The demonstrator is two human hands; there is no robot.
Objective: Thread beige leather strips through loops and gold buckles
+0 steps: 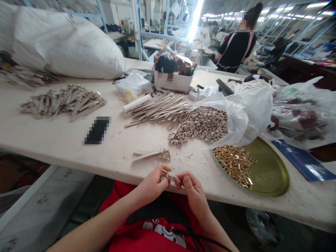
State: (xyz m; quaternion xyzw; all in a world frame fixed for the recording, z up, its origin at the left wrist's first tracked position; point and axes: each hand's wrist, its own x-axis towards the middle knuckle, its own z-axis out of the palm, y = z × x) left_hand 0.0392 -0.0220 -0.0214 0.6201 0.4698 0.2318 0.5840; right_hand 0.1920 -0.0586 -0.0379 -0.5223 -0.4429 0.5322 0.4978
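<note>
Close to the table's front edge, my left hand [156,180] pinches a beige strap [172,178] with a gold buckle [165,176] on it. The fingers of my right hand [191,185] are closed on the strap's other end. Just beyond my hands lie a few finished-looking buckled straps [154,154]. Farther back is a heap of small beige loops [202,122], with a pile of plain beige strips [160,108] to its left. Gold buckles [233,162] fill the left part of a round gold-coloured tray [273,171] at the right.
A pile of buckled straps [65,101] and a pixelated dark object [97,130] lie on the left. Behind stand a large white sack [65,45] and a filled white box [173,81]. Plastic bags [246,112] overhang the tray. A person [236,49] stands in the background.
</note>
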